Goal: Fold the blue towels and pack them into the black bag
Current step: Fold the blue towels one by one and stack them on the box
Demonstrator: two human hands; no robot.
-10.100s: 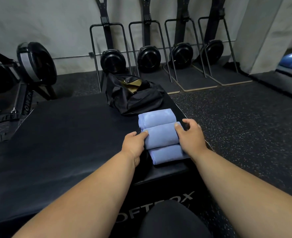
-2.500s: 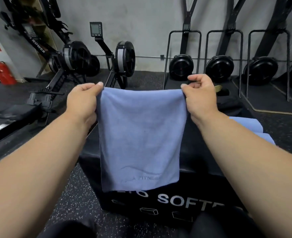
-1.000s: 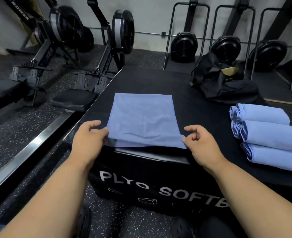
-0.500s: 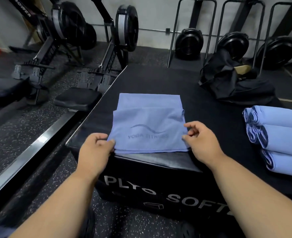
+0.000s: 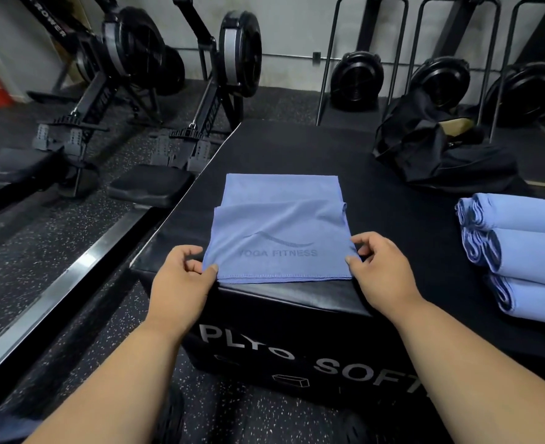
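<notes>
Blue towel (image 5: 280,232) pinched at both near corners on the tabletop (image 5: 392,193).

Rowing machines (image 5: 200,91) are seen at far left on the floor. The left hand (image 5: 181,283) is clamped on the towel's near-left corner, thumb on top. The towel is laid flat, partly folded over, "YOGA FITNESS" print up. The right hand (image 5: 380,270) is clamped on the near-right corner. The black bag (image 5: 431,152) is seen behind; three rolled towels (image 5: 521,251) are stacked at far right.
</notes>
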